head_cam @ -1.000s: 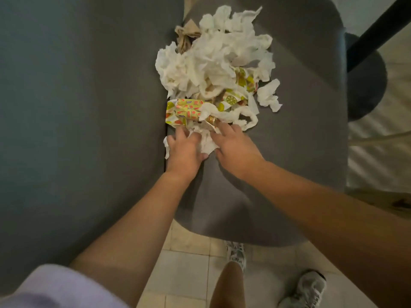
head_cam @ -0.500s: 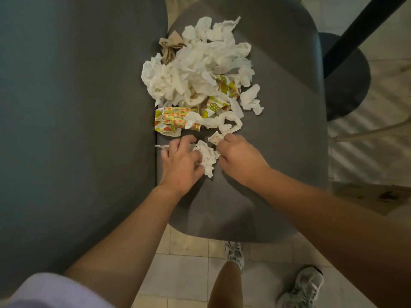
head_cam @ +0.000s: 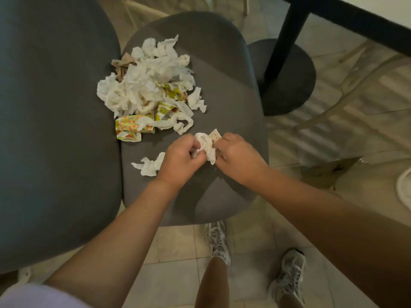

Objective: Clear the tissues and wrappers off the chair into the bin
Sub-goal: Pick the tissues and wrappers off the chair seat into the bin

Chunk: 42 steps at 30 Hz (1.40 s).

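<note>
A heap of crumpled white tissues [head_cam: 142, 85] lies on the grey chair seat [head_cam: 222, 85], mixed with printed yellow-and-orange wrappers [head_cam: 131, 127] and a brown paper scrap [head_cam: 121, 66]. Nearer to me, my left hand [head_cam: 180, 161] and my right hand [head_cam: 238, 158] both grip one white tissue wad [head_cam: 205, 144] with a small printed wrapper piece [head_cam: 215, 135], held just above the seat. A loose tissue [head_cam: 148, 166] lies on the seat beside my left hand. No bin is in view.
The chair's grey backrest [head_cam: 55, 130] fills the left. A black table leg [head_cam: 287, 38] on a round base [head_cam: 293, 81] stands right of the chair, under a table edge [head_cam: 367, 16]. Tiled floor and my shoes [head_cam: 289, 276] lie below. A brown bag [head_cam: 329, 172] sits at right.
Both hands drew back from the heap and to the right, lifting a tissue wad and a wrapper piece between them. One tissue stayed on the seat by my left hand.
</note>
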Each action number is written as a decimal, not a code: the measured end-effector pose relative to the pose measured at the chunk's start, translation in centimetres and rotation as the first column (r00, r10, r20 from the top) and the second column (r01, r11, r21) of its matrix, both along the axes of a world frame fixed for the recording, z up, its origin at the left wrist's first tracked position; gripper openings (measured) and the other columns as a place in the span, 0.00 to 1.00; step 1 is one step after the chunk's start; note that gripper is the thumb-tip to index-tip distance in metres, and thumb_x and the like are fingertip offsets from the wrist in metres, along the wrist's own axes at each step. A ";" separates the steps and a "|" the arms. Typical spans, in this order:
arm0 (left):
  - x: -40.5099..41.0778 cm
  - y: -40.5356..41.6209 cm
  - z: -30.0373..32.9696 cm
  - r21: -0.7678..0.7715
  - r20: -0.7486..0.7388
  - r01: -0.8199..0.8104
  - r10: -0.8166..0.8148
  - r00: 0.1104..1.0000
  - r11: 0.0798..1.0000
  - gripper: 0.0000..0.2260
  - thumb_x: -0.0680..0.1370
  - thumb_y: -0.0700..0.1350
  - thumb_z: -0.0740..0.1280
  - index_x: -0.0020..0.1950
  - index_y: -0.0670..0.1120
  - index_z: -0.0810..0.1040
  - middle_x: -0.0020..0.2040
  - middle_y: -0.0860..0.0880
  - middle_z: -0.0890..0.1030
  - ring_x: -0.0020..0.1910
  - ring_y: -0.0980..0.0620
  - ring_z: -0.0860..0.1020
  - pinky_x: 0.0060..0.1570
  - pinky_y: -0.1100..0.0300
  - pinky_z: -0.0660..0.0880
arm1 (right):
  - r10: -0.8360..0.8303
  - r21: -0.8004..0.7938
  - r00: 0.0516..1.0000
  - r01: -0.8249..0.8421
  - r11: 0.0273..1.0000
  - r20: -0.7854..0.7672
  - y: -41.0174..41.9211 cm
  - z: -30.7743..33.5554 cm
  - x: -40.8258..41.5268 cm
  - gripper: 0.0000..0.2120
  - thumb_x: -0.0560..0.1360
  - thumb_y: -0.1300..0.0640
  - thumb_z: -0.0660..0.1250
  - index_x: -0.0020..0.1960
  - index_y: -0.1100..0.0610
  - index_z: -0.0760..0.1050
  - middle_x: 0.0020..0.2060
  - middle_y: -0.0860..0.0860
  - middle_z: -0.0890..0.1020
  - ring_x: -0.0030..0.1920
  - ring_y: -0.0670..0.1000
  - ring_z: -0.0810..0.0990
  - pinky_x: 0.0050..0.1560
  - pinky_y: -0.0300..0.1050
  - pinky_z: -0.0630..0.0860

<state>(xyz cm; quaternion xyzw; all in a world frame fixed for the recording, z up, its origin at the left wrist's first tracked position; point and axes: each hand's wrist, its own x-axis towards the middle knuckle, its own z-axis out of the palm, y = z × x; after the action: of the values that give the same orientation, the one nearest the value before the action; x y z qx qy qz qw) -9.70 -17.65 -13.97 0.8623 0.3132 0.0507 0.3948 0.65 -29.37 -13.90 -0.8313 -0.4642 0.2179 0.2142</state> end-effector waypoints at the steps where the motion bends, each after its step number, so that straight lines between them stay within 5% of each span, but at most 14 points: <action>1: 0.6 -0.9 0.3 -0.016 0.007 0.009 -0.009 1.000 1.000 0.08 0.70 0.38 0.69 0.38 0.46 0.70 0.34 0.55 0.71 0.34 0.56 0.69 0.35 0.68 0.65 | -0.026 0.012 1.000 0.026 1.000 0.010 -1.0 0.1 0.4 0.07 0.73 0.63 0.62 0.47 0.66 0.75 0.46 0.60 0.75 0.49 0.59 0.73 0.42 0.53 0.75; 7: 4.9 -6.2 1.6 0.019 0.058 0.113 -0.114 0.992 0.993 0.05 0.69 0.36 0.69 0.39 0.41 0.73 0.35 0.49 0.73 0.33 0.64 0.70 0.33 0.73 0.64 | -0.138 0.078 0.989 0.133 0.988 0.049 -7.0 1.3 3.1 0.05 0.71 0.65 0.65 0.44 0.67 0.76 0.41 0.63 0.76 0.44 0.62 0.75 0.38 0.45 0.67; 15: 11.9 -15.7 4.4 -0.026 0.116 0.315 -0.310 0.944 0.949 0.05 0.71 0.37 0.69 0.38 0.38 0.74 0.34 0.45 0.74 0.31 0.58 0.68 0.31 0.67 0.65 | -0.359 0.141 0.931 0.347 0.927 0.067 -17.8 3.9 7.2 0.08 0.73 0.62 0.64 0.48 0.66 0.77 0.44 0.62 0.78 0.44 0.61 0.76 0.40 0.44 0.65; 21: 16.8 -25.5 5.4 -0.010 0.169 0.502 -0.493 0.853 0.865 0.08 0.71 0.36 0.70 0.36 0.43 0.72 0.31 0.56 0.70 0.30 0.62 0.69 0.31 0.72 0.64 | -0.482 0.140 0.875 0.472 0.870 0.048 -28.3 5.0 9.7 0.12 0.69 0.58 0.60 0.42 0.66 0.78 0.37 0.62 0.79 0.37 0.61 0.78 0.37 0.46 0.73; 26: 20.0 -33.3 4.7 0.057 0.190 0.653 -0.651 0.735 0.755 0.06 0.71 0.35 0.69 0.37 0.39 0.72 0.32 0.56 0.68 0.31 0.61 0.68 0.32 0.68 0.64 | -0.619 0.092 0.782 0.613 0.785 0.071 -37.5 4.2 10.8 0.08 0.69 0.63 0.64 0.44 0.67 0.76 0.40 0.61 0.76 0.42 0.61 0.75 0.39 0.55 0.75; 31: 21.9 -39.7 3.6 0.062 0.182 0.738 -0.734 0.654 0.672 0.06 0.71 0.34 0.68 0.37 0.38 0.73 0.32 0.54 0.68 0.32 0.59 0.66 0.34 0.66 0.65 | -0.705 -0.068 0.696 0.716 0.694 0.136 -45.0 3.0 10.8 0.09 0.69 0.65 0.61 0.47 0.67 0.76 0.44 0.63 0.76 0.47 0.62 0.75 0.41 0.52 0.72; 35: 23.1 -42.3 0.9 0.123 -0.044 0.822 -0.824 0.565 0.556 0.01 0.72 0.35 0.68 0.42 0.39 0.79 0.44 0.46 0.77 0.45 0.49 0.74 0.47 0.56 0.73 | -0.678 -0.228 0.724 0.687 0.690 0.128 -48.5 1.8 10.0 0.18 0.74 0.68 0.57 0.63 0.62 0.71 0.55 0.60 0.72 0.59 0.59 0.68 0.50 0.52 0.73; 39: 23.1 -42.4 -0.6 0.147 -0.385 0.886 -0.800 0.460 0.439 0.12 0.72 0.40 0.68 0.55 0.43 0.80 0.65 0.45 0.73 0.66 0.43 0.67 0.65 0.49 0.65 | -0.631 -0.290 0.772 0.622 0.727 0.076 -48.9 1.1 9.2 0.12 0.76 0.64 0.57 0.55 0.61 0.75 0.55 0.57 0.72 0.58 0.58 0.68 0.52 0.53 0.75; 42: 22.5 -42.1 -0.3 0.154 -0.394 0.871 -0.780 0.486 0.466 0.16 0.74 0.42 0.65 0.61 0.45 0.78 0.71 0.46 0.68 0.71 0.46 0.61 0.69 0.48 0.60 | -0.626 -0.286 0.777 0.617 0.734 0.069 -48.4 1.3 9.0 0.11 0.77 0.62 0.56 0.53 0.62 0.75 0.55 0.57 0.72 0.57 0.57 0.69 0.49 0.52 0.75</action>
<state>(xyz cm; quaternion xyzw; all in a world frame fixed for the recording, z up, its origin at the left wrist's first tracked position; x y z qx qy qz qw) 12.85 -59.71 -14.22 0.9555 -0.1117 -0.2133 0.1701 9.69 -77.76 -12.64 -0.9569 -0.1191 0.2133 0.1568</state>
